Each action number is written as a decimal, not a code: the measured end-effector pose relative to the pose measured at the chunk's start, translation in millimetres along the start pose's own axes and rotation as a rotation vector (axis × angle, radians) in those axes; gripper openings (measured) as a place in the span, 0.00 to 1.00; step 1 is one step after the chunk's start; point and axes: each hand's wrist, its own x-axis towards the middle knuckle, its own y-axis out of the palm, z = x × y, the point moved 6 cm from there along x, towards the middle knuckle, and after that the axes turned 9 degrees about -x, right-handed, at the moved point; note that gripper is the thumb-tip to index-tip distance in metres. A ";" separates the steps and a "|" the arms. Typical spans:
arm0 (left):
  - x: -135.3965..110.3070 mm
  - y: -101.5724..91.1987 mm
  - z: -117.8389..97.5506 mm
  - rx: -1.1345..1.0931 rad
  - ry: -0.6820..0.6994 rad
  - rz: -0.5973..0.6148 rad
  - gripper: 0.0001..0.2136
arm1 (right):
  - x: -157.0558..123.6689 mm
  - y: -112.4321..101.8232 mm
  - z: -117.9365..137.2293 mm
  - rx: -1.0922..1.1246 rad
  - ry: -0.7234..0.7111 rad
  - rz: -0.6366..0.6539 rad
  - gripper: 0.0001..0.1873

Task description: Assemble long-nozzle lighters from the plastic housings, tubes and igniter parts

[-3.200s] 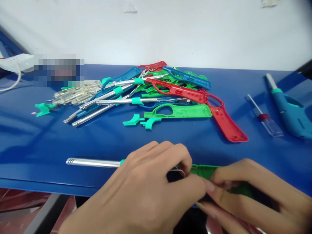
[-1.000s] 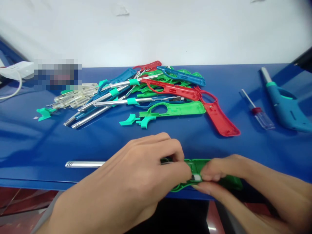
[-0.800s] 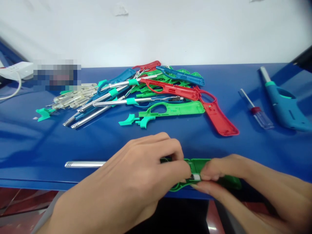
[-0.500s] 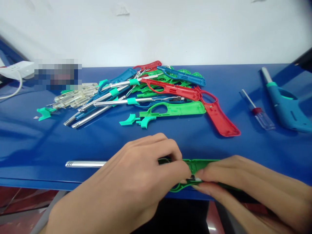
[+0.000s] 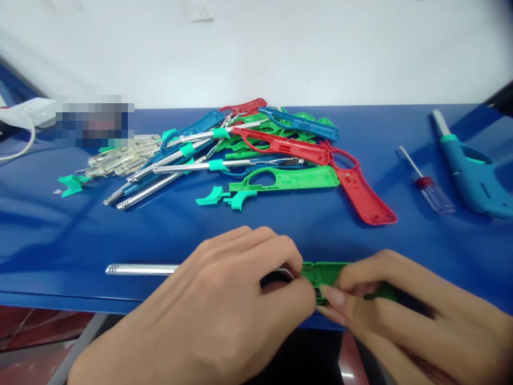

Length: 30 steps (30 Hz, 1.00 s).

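Note:
At the table's front edge lies a green lighter shell half (image 5: 325,273), its hollow inside facing up. A silver metal lighter tube (image 5: 140,270) sticks out to the left, from under my left hand (image 5: 228,299). My left fingers are curled and closed over the shell, hiding much of it; a thin wire (image 5: 287,272) shows beside them. Close to the left fingertips, my right hand (image 5: 385,299) pinches at a small black part (image 5: 318,292) inside the shell, thumb on top. The right hand covers the handle end.
Behind the hands lies a pile of metal tubes (image 5: 150,187), red shell halves (image 5: 363,195), blue shell halves (image 5: 308,125) and a green one (image 5: 296,179). Teal triggers (image 5: 240,200) lie in front. At right are a screwdriver (image 5: 433,193) and an assembled blue lighter (image 5: 476,171).
My right hand has shifted its grip: the thumb now lies on top near the black part and the fingers are more bent. My left hand has barely moved, still over the shell.

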 end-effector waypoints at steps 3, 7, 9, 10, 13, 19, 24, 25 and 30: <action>2.2 2.0 -4.8 0.040 -0.010 0.049 0.13 | 1.1 3.3 -0.8 0.011 0.087 0.037 0.15; 5.9 1.9 -10.5 0.062 -0.008 0.049 0.13 | 9.4 -3.4 7.8 -0.009 0.050 -0.037 0.20; 6.6 1.9 -11.4 0.079 0.000 0.046 0.13 | 15.2 -5.0 10.9 0.027 -0.002 -0.007 0.16; 6.4 2.3 -11.1 0.086 0.006 0.050 0.14 | 17.7 -4.0 10.8 0.060 -0.013 0.037 0.13; 4.8 2.5 -7.5 0.067 0.013 0.046 0.11 | 21.2 -6.3 7.1 0.110 -0.007 0.046 0.09; 0.5 1.6 -0.3 -0.016 -0.002 -0.076 0.15 | 10.2 -6.4 6.6 0.010 -0.018 0.040 0.11; -8.1 0.4 -2.1 0.032 -0.014 -0.203 0.13 | 2.0 -4.5 7.9 -0.037 -0.106 0.041 0.14; -10.0 -0.2 -4.1 0.070 -0.007 -0.230 0.10 | 1.6 -4.0 8.2 -0.069 -0.121 0.033 0.16; -20.7 0.6 -12.7 0.180 0.011 -0.390 0.07 | 3.7 -0.8 14.5 -0.204 -0.107 -0.039 0.15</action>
